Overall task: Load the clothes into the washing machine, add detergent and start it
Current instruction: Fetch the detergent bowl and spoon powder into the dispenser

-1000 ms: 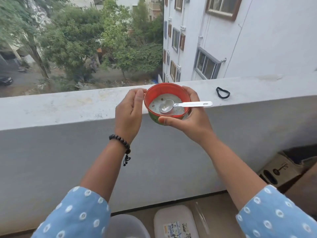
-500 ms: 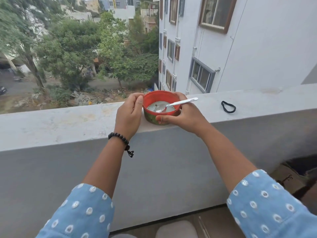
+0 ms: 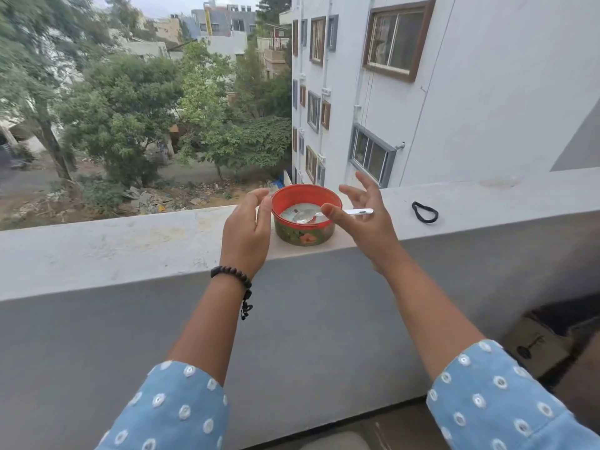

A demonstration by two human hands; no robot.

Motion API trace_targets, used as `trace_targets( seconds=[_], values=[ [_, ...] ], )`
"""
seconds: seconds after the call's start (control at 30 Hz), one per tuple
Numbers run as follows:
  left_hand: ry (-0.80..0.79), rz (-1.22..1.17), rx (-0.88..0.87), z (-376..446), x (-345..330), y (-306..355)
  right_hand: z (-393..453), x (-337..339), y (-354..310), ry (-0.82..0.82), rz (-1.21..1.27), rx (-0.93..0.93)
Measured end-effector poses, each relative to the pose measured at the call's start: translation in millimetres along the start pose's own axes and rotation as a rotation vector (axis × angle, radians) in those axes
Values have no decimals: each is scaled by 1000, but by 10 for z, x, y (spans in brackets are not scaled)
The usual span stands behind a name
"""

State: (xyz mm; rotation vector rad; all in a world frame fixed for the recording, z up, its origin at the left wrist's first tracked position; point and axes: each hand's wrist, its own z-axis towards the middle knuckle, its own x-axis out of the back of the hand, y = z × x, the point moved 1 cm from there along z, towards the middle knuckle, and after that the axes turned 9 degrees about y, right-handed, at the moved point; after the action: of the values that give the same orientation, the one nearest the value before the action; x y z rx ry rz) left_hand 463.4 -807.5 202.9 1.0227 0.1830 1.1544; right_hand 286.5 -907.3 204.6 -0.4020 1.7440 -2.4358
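A round red-rimmed plastic tub of white powder, with a metal spoon lying in it, is sitting near the grey concrete ledge's inner edge. The left hand at its nine o'clock and the right hand at three are hovering with fingers loose, gripping nothing. A black elastic hair band is lying further out at three o'clock.

A broad, pale grey concrete parapet ledge runs from left to right, its flat top lightly stained and scuffed. A small round tub with a red rim and a green flowered wall stands upright on the ledge near its front edge. In the tub lie a whitish powder and a shiny metal spoon, whose handle sticks out over the right side of the rim. Well apart to the right, a black elastic hair loop lies flat on the ledge top.
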Motion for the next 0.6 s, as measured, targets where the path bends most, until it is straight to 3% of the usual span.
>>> trace_targets(
  seconds=[0.3, 0.6],
  values=[
    [21, 69, -61, 33, -27, 15, -77, 150, -52, 107, 183, -79],
    [59, 114, -117, 21, -100, 82, -237, 336, -192, 133, -41, 2]
  ],
)
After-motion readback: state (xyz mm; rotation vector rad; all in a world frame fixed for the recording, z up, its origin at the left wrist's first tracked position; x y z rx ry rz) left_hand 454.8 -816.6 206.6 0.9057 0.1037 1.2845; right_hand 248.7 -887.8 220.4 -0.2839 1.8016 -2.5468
